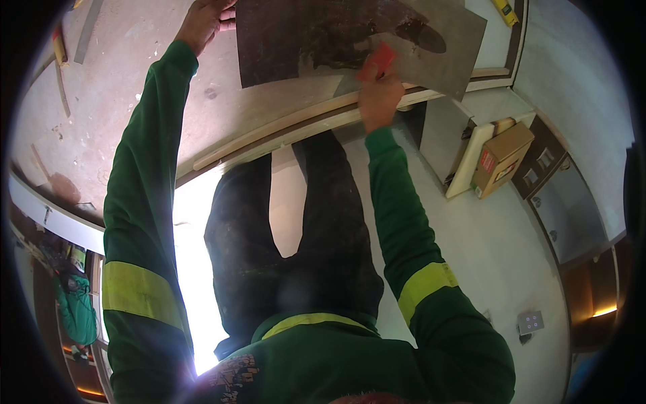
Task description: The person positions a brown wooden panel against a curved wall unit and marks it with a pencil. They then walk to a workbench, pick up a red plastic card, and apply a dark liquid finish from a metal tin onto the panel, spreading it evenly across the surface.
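Note:
A brown-grey laminate-like sheet [282, 40] spans the top of the head view, over a pale, spattered work surface [134, 27]. Dark, wet-looking smears cover part of its face. My left hand [205, 25] grips the sheet's left edge, its fingers partly hidden at the frame's top. In my right hand [380, 99] is a small red scraper [383, 59], pressed against the sheet beside the smeared patch. The scraper is slightly blurred.
A wooden strip [282, 128] edges the surface before my legs. At right, a cardboard box [503, 160] rests near an open cabinet [437, 135]. A yellow tool [505, 12] lies top right; thin offcuts [62, 91] lie left. Someone in green [77, 310] appears far left.

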{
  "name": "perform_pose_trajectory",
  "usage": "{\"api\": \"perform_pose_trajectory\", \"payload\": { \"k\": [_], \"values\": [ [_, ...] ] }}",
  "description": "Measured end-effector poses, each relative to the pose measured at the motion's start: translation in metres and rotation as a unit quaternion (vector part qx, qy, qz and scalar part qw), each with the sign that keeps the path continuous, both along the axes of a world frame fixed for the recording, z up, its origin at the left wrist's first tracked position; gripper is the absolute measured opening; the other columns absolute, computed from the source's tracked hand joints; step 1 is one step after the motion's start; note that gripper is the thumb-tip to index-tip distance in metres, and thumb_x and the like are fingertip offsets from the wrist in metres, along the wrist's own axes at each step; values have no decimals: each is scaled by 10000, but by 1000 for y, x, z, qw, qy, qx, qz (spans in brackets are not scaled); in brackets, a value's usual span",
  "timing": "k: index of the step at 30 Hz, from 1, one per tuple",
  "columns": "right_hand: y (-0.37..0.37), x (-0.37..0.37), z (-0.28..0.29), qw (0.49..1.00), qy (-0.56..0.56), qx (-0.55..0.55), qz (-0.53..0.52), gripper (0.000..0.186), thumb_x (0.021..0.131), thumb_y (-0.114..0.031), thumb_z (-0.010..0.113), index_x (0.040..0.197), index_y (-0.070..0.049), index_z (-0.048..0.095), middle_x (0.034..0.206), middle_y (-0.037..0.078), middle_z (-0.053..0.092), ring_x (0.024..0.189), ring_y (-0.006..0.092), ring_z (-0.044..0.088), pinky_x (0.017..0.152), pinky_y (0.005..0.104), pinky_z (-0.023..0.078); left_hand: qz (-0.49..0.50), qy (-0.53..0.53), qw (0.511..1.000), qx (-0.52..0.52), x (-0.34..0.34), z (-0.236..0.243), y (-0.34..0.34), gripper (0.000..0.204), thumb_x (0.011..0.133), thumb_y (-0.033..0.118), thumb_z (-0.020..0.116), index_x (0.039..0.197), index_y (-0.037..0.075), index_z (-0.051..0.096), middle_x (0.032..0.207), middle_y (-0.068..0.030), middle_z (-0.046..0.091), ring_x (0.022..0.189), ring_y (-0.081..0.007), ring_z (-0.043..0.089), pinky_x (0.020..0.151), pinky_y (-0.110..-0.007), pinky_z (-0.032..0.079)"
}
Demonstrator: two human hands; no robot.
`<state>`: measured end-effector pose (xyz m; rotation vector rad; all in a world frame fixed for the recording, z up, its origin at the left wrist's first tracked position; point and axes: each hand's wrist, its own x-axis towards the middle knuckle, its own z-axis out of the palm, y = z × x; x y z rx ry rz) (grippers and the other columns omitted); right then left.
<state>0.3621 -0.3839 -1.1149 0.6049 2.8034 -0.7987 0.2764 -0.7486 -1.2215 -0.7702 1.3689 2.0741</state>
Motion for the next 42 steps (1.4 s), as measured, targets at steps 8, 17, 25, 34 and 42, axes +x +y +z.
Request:
{"api": "perform_pose_trajectory", "payload": {
  "k": [8, 17, 25, 34, 42],
  "values": [
    [-78, 2, 2, 995, 7, 24, 94, 211, 992, -156, 640, 979, 38, 722, 943, 261, 725, 914, 451, 707, 790, 509, 538, -21, 22, 999, -26, 12, -34, -21, 517, 1075, 362, 645, 1505, 81, 592, 1192, 66, 657, 1004, -112, 599, 1014, -386, 497],
    [-27, 9, 26, 980, -78, -169, -76, 247, 988, -186, 668, 1077, 27, 754, 851, 167, 730, 715, 250, 673, 731, 420, 521, -1, -10, 997, -76, 75, 55, 16, 705, 1092, 466, 588, 1602, 7, 425, 1413, -69, 609, 1220, -206, 596, 1034, -396, 498],
    [-3, 4, 48, 966, -34, -131, 220, 266, 939, -21, 673, 1188, -52, 763, 1066, 132, 721, 910, 263, 677, 828, 399, 542, 87, -121, 986, 73, 168, 70, 58, 797, 1078, 693, 412, 1498, 22, 504, 1379, -131, 649, 1170, -241, 663, 987, -410, 531],
    [36, 28, 45, 897, -25, 57, 437, 457, 875, -48, 727, 1311, -183, 737, 1307, 90, 641, 1232, 320, 601, 1024, 465, 499, 81, -141, 985, 66, 230, 67, 107, 582, 1119, 464, 515, 1507, 30, 511, 1416, -89, 640, 1241, -243, 628, 1109, -411, 466],
    [37, 10, 30, 895, 24, 84, 438, 457, 899, -79, 705, 1338, -203, 716, 1256, 84, 624, 1188, 316, 604, 976, 463, 497, -46, -68, 996, 22, 181, 76, 103, 249, 1074, 176, 650, 1270, 24, 635, 1104, 6, 634, 1035, -95, 609, 958, -286, 525]
  ]
}}
